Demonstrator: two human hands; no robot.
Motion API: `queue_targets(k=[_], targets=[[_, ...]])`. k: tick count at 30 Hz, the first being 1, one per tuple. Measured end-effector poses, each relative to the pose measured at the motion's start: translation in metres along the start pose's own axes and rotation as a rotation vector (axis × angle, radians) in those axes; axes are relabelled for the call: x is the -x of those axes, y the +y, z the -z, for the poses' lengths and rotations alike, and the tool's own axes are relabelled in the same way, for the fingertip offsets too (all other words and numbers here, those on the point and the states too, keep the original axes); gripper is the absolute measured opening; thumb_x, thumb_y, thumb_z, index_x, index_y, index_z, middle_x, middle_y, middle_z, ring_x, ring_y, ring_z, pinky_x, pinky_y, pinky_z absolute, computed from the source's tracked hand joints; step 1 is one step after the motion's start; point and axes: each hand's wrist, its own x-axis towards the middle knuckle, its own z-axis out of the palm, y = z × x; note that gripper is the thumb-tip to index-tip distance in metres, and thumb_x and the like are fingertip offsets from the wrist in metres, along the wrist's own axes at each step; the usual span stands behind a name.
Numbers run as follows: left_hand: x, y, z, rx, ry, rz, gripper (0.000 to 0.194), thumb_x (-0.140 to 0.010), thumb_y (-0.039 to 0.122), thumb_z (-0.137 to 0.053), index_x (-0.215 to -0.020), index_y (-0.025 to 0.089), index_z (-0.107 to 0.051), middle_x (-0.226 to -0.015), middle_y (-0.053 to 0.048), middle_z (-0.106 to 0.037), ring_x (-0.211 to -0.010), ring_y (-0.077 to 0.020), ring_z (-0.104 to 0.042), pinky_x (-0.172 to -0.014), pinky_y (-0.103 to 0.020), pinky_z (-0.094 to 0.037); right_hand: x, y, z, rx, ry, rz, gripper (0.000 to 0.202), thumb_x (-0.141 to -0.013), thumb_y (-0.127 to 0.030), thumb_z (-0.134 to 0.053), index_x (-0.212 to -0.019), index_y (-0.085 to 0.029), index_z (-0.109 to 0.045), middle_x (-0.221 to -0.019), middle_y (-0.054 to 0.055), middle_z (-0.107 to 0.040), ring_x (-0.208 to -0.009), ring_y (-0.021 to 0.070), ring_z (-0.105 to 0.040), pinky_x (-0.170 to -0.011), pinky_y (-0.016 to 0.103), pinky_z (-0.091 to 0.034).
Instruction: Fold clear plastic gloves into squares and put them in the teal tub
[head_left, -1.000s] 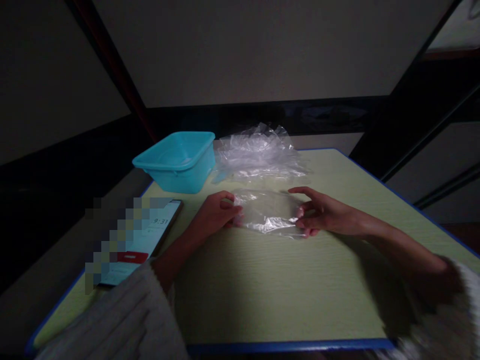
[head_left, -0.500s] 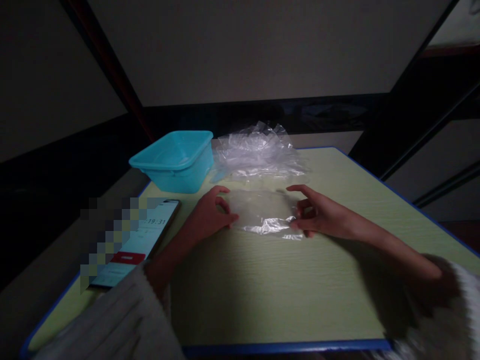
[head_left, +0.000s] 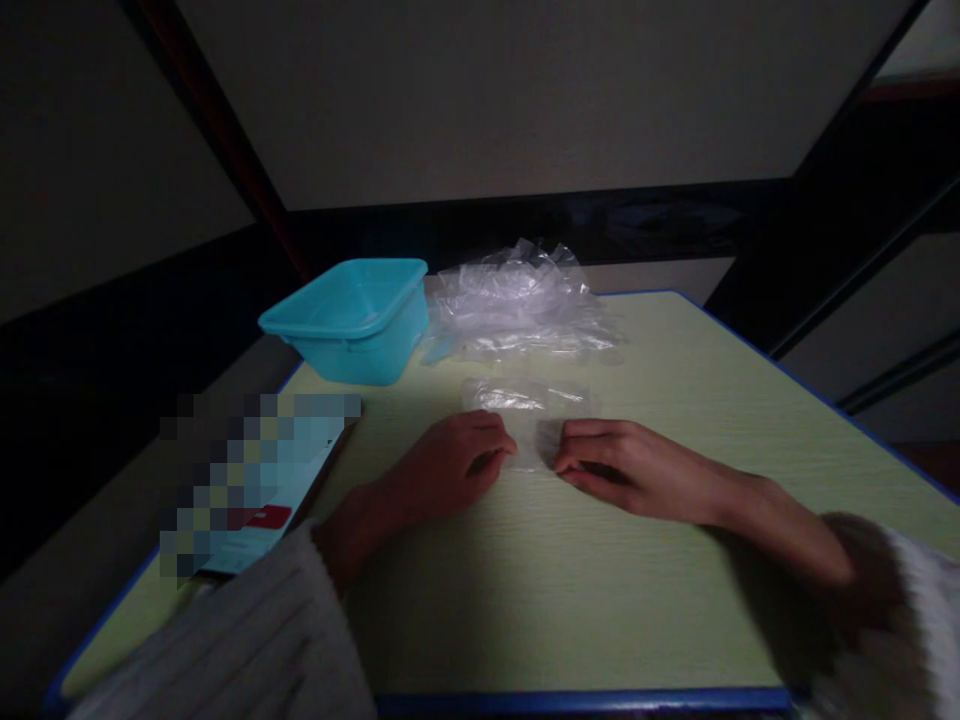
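A small clear plastic bag lies flat on the pale green table. My left hand rests on the table at the bag's near left edge, fingers curled and pinching the plastic. My right hand lies at the bag's near right edge, fingertips pinching the same edge. The two hands are close together, a narrow strip of plastic between them. The light is dim and the bag's near edge is hard to make out.
A turquoise plastic tub stands at the back left. A heap of clear plastic bags lies beside it at the back. A phone with a lit screen lies at the left edge. The table has a blue rim.
Both hands moved toward me and closer together along the bag's near edge. The bag, held lifted and crinkled before, now lies flatter on the table.
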Motion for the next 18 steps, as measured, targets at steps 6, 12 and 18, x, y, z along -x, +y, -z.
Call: queue_targets(k=[6, 12, 18], targets=[[-0.001, 0.006, 0.003, 0.07, -0.083, 0.073, 0.02, -0.072, 0.008, -0.042, -0.07, 0.016, -0.061, -0.066, -0.001, -0.056, -0.059, -0.011, -0.05, -0.057, -0.021, -0.037, -0.001, -0.003, 0.003, -0.104, -0.022, -0.015, 0.017, -0.076, -0.002, -0.046, -0.075, -0.016, -0.055, -0.073, 0.001, -0.052, -0.064, 0.0111, -0.049, -0.059, 0.022, -0.037], [0.0, 0.018, 0.005, 0.1, -0.194, 0.054, 0.015, -0.07, 0.01, -0.045, -0.063, 0.014, -0.058, -0.056, 0.002, -0.052, -0.05, -0.0082, -0.044, -0.051, -0.019, -0.032, 0.001, -0.011, 0.006, -0.151, -0.118, -0.041, 0.019, -0.065, 0.001, -0.047, -0.069, -0.016, -0.055, -0.061, -0.003, -0.049, -0.052, 0.0079, -0.042, -0.049, 0.02, -0.032], [0.005, 0.033, 0.005, 0.26, -0.367, 0.098, 0.01, -0.068, 0.01, -0.05, -0.064, 0.014, -0.058, -0.055, 0.004, -0.051, -0.048, -0.0058, -0.044, -0.048, -0.016, -0.033, 0.003, -0.02, 0.007, -0.309, -0.253, -0.028, 0.017, -0.063, -0.001, -0.047, -0.067, -0.015, -0.056, -0.056, -0.004, -0.048, -0.05, 0.0077, -0.045, -0.048, 0.019, -0.035]])
